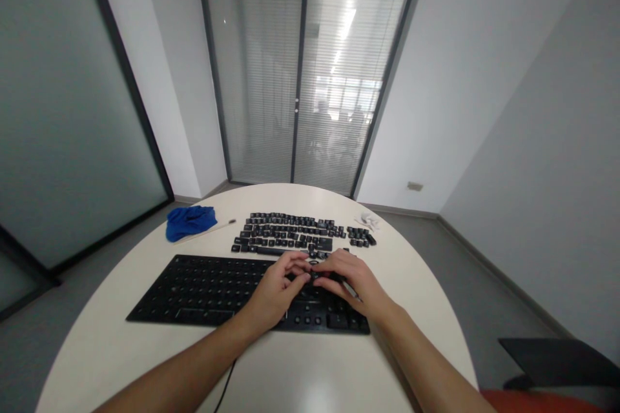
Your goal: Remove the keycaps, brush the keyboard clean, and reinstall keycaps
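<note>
A black keyboard base (pixel 208 287), with most of its keycaps off, lies on the round white table (pixel 310 381). Over its right part, my left hand (pixel 278 287) and my right hand (pixel 356 277) meet, fingertips almost touching. Both hands pinch at something small and dark between them, too small to make out. Beyond the base, loose black keycaps (pixel 285 232) are laid out in rows, with a long bar-shaped key in the nearest row. A smaller group of keycaps (pixel 361 237) sits to their right.
A blue cloth (pixel 190 222) lies at the table's left, beside a thin brush (pixel 217 227). Crumpled white tissue (pixel 369 220) is at the back right. A cable (pixel 225 387) runs towards me. A dark chair part (pixel 562 361) stands at the lower right.
</note>
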`<action>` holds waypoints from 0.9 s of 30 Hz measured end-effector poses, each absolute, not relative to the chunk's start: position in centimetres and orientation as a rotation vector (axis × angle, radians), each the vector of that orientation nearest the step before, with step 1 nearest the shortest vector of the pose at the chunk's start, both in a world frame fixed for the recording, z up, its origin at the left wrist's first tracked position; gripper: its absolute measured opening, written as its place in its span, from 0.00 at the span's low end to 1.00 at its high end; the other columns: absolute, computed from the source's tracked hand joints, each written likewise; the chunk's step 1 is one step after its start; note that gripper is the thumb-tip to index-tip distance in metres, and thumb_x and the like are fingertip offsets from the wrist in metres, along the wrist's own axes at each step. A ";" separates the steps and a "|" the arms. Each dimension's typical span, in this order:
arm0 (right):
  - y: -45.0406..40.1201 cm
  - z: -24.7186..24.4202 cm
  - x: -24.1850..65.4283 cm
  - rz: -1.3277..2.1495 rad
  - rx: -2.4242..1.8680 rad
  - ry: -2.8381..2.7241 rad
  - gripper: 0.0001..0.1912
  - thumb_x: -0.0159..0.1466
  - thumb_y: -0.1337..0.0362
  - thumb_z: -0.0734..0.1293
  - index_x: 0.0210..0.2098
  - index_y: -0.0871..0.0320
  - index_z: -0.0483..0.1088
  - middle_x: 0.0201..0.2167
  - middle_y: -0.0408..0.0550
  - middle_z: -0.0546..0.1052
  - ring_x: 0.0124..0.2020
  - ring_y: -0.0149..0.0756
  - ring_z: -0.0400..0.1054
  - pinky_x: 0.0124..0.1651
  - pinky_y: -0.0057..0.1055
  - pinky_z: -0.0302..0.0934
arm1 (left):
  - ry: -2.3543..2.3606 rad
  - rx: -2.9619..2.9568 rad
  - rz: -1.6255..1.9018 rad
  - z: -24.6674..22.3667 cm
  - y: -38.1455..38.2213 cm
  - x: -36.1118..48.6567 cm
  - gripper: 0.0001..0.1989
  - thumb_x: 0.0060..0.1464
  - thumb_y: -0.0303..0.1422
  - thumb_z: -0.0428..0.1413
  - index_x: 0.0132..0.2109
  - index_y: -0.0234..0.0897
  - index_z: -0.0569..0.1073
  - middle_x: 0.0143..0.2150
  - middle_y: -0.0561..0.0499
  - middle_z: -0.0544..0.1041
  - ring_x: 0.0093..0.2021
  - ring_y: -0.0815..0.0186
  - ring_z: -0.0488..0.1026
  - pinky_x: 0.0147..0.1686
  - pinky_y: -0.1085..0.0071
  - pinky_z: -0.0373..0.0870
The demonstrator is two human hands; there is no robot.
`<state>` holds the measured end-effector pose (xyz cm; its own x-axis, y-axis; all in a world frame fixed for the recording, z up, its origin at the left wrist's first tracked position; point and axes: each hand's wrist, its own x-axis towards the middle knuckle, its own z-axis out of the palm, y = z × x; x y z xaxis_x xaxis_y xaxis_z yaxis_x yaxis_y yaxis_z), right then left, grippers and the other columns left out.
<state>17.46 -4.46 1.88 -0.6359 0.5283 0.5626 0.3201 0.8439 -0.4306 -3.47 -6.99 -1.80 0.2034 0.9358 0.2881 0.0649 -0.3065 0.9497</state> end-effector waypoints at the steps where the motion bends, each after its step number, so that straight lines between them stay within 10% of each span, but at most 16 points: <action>1: -4.3 2.0 17.8 0.341 -0.631 -2.285 0.09 0.68 0.60 0.69 0.47 0.53 0.75 0.35 0.47 0.78 0.38 0.37 0.70 0.42 0.33 0.62 | 0.983 1.601 1.226 -1.8 -7.0 -3.5 0.15 0.59 0.31 0.55 0.53 0.37 0.68 0.45 0.46 0.77 0.42 0.63 0.75 0.35 0.70 0.71; 10: 0.4 0.8 25.6 0.092 -1.189 -1.886 0.19 0.64 0.48 0.69 0.41 0.56 0.80 0.28 0.49 0.78 0.30 0.40 0.68 0.37 0.35 0.61 | 1.125 1.907 1.118 -1.8 -7.6 -3.7 0.15 0.60 0.28 0.55 0.54 0.40 0.70 0.47 0.48 0.78 0.47 0.61 0.76 0.51 0.59 0.71; 27: 2.8 -2.3 26.6 0.222 -1.668 -2.059 0.15 0.61 0.52 0.70 0.43 0.51 0.83 0.39 0.50 0.84 0.39 0.45 0.77 0.43 0.33 0.63 | 1.145 1.960 1.046 -2.0 -7.6 -3.5 0.15 0.60 0.28 0.54 0.53 0.39 0.70 0.46 0.48 0.79 0.46 0.61 0.76 0.51 0.59 0.71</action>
<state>26.57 2.81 -2.31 -0.1441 0.9546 0.2608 0.8772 0.2452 -0.4129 -3.51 -7.63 -1.96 0.3065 0.8976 0.3169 0.3959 -0.4230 0.8151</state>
